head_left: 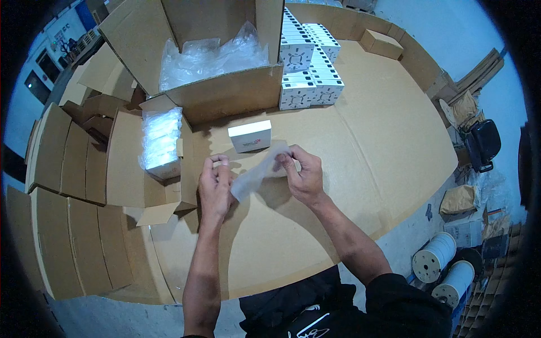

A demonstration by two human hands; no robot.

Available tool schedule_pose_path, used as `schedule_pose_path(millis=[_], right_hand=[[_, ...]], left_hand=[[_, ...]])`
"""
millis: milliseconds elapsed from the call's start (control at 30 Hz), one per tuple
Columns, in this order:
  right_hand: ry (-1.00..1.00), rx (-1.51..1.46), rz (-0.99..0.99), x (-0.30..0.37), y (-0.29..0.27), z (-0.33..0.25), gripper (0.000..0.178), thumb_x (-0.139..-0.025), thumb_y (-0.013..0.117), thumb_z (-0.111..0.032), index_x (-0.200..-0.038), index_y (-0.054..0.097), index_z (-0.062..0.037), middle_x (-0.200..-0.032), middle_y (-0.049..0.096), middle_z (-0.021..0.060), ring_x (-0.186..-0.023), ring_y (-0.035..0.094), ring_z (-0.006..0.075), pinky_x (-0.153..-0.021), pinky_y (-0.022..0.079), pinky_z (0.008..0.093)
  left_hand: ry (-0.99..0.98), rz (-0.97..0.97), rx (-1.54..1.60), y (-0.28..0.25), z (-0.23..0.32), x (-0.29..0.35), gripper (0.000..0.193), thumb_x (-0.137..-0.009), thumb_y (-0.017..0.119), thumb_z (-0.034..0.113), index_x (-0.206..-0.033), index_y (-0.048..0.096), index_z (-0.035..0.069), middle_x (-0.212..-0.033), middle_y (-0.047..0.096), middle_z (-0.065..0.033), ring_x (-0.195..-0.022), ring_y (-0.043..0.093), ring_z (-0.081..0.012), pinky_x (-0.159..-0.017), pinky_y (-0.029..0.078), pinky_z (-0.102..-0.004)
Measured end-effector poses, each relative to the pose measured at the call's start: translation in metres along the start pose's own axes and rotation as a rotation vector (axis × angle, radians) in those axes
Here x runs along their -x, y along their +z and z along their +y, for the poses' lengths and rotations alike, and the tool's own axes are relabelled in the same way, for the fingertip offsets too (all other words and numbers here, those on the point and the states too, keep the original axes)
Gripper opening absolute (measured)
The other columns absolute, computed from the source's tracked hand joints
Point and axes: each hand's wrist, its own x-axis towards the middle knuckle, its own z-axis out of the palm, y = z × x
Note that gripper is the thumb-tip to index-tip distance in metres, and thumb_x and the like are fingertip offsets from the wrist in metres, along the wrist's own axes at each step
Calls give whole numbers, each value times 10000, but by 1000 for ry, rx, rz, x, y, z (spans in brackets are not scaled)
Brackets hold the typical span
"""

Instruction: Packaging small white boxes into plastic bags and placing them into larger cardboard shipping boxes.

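My right hand [306, 173] pinches a translucent plastic bag [256, 174] between thumb and fingers. The bag slants down and left, its lower end beside my left hand [214, 188]. The fingers of that hand are curled and closed; whatever they may hold is hidden. Just beyond the bag, a small white box [250, 137] stands on the cardboard-covered table [360, 186]. To the left, an open carton [127, 169] holds a stack of white boxes wrapped in clear plastic [162, 141].
A large open carton [231, 93] with clear plastic bags [211, 59] stands at the back. Beside it are stacked white boxes [313, 90]. Flattened cartons [62, 169] lean at the left; a small brown box [381, 44] sits far right. Spools [434, 257] stand on the floor.
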Motion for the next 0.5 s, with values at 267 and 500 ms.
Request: schedule_pose_path(millis=[267, 500], right_hand=[[185, -134, 69, 1, 11, 0, 213, -1033, 587, -118, -883, 636, 26, -694, 655, 71, -643, 641, 108, -617, 519, 268], [264, -144, -10, 1, 11, 4, 240, -1038, 576, -152, -870, 623, 13, -661, 610, 79, -585, 552, 111, -559, 451, 298]], left_hand=[[444, 95, -162, 15, 9, 12, 346, -980, 663, 289, -1176, 608, 9, -948, 554, -25, -827, 525, -107, -700, 447, -240], [315, 103, 209, 9, 7, 6, 139, -1042, 593, 147, -1082, 573, 15, -955, 570, 0, -874, 532, -70, -782, 448, -230]])
